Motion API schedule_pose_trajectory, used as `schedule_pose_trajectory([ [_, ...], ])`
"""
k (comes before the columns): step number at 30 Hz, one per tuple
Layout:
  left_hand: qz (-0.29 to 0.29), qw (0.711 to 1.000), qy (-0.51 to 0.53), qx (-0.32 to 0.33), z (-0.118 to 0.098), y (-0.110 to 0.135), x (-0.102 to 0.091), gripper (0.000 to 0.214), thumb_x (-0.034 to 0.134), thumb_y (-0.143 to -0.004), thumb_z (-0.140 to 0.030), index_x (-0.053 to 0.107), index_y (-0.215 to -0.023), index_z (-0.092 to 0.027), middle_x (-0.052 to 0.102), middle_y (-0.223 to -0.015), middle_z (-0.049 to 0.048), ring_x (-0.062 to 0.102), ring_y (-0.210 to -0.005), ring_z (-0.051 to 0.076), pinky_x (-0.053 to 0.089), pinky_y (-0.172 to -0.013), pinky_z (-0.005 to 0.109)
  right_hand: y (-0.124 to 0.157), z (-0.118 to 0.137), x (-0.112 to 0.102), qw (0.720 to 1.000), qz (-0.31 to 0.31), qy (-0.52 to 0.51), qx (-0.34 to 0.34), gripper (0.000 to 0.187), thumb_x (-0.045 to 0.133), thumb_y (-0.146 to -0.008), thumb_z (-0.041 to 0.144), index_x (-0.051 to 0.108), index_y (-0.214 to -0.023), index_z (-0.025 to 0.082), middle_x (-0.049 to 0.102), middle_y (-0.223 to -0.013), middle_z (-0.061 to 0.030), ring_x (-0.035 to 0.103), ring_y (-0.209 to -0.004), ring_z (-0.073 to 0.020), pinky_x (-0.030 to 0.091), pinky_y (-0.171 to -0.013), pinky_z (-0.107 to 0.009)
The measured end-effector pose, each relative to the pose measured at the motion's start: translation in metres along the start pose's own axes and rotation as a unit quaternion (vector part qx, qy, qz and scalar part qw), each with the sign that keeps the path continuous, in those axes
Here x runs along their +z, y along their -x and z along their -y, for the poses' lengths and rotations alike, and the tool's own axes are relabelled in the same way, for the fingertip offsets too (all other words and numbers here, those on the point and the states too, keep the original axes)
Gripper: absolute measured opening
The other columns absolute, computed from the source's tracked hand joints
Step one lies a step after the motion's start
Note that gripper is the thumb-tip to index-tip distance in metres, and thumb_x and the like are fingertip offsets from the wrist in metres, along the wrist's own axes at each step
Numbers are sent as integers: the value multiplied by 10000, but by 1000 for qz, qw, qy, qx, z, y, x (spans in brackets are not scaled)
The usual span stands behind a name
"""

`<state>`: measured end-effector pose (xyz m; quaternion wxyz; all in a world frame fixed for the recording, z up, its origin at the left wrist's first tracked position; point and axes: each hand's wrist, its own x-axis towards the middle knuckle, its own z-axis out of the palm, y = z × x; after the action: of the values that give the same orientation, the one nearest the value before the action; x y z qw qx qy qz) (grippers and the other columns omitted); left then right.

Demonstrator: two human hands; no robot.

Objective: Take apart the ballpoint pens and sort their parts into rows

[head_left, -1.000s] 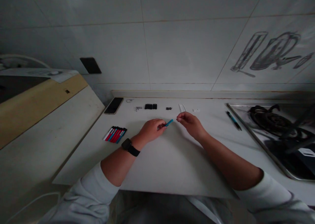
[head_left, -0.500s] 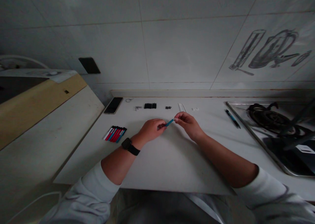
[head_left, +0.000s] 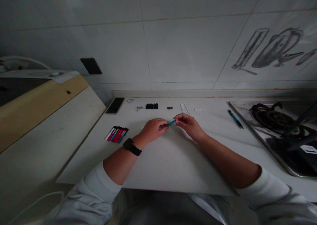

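Observation:
A slim blue pen barrel point(head_left: 171, 123) is held between my two hands, low over the white worktop. My left hand point(head_left: 155, 130), with a black watch on the wrist, is closed around its lower left end. With thumb and fingertips, my right hand point(head_left: 187, 124) pinches at the upper right end. Any small piece between those fingertips is too small to make out. Just behind the right hand lie thin white refills point(head_left: 184, 108). Left of my left wrist rests a row of red, blue and white pen barrels point(head_left: 117, 134).
Along the back of the worktop point(head_left: 170, 165) lie a phone point(head_left: 115, 106), small springs point(head_left: 140, 108), black grips point(head_left: 152, 106), small dark pieces point(head_left: 170, 108) and small white pieces point(head_left: 197, 109). A pen point(head_left: 235, 118) lies beside the gas stove point(head_left: 269, 119) at right.
My hands stay at the blue barrel with nearly the same hold. The right fingers have shifted slightly at its end, and the view has moved a little.

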<state>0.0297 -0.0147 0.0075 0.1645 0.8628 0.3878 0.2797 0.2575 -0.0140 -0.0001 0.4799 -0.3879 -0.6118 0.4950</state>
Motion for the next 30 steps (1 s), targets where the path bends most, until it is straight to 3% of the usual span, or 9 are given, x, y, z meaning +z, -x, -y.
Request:
schedule_pose_trajectory([
  [7, 1, 1000, 2, 0, 0, 0, 0, 77, 674, -910, -196, 719, -970, -212, 729, -908, 26, 661, -825, 170, 498, -754, 292, 0, -5, 1, 998, 6, 52, -24, 282, 720, -830, 480, 682, -960, 232, 702, -925, -49, 657, -870, -185, 521, -829, -347],
  [12, -17, 1000, 2, -4, 1, 0, -1, 119, 666, -910, -182, 712, -1012, -221, 731, -939, 24, 663, -864, 174, 505, -801, 306, 1, -5, -7, 988, 3, 144, -59, 193, 660, -887, 386, 672, -987, 222, 703, -923, -46, 658, -834, -174, 525, -782, -320],
  [20, 12, 999, -47, 2, 8, 1, 3, 57, 694, -902, -231, 711, -950, -207, 684, -898, 31, 628, -845, 180, 478, -776, 304, 4, 2, -21, 909, 98, 392, -101, 133, 631, -856, 196, 720, -953, 216, 704, -899, -45, 632, -814, -174, 465, -763, -298],
  [25, 33, 998, -51, 22, 8, 0, 5, 65, 726, -872, -197, 709, -934, -209, 687, -910, 30, 625, -873, 189, 472, -804, 313, 6, 5, -19, 874, 151, 450, -103, 138, 630, -885, 208, 733, -976, 212, 673, -863, -47, 595, -792, -176, 427, -733, -285],
  [30, 54, 997, -49, 31, 8, 0, 6, 76, 761, -859, -224, 714, -917, -217, 688, -891, 18, 626, -829, 182, 468, -783, 311, 8, 9, -18, 861, 168, 470, -98, 146, 632, -865, 174, 736, -961, 208, 668, -887, -56, 596, -832, -189, 427, -761, -288],
])
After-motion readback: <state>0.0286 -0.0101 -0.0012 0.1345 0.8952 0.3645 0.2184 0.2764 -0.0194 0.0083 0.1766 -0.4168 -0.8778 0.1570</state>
